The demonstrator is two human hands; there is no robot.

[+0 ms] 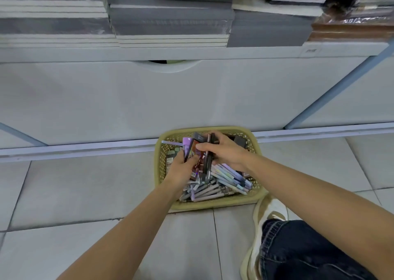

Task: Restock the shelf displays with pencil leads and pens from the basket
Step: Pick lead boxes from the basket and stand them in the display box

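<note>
A yellow-green woven basket [162, 162] sits on the tiled floor against the cabinet base. It holds a heap of pastel pens [223, 183] and small pencil-lead packs [170, 159]. Above the basket my left hand [181, 168] grips a fan of flat lead packs [193, 149], purple and patterned. My right hand [223, 151] pinches slim dark packs [207, 160] held upright beside that fan. Both hands hover over the basket's middle.
A white cabinet front [191, 98] with a curved handle cut-out rises behind the basket. Stacks of wrapped grey notebooks [170, 19] fill the shelf above. My shoe [268, 213] and jeans-clad knee [309, 252] are at the basket's near right.
</note>
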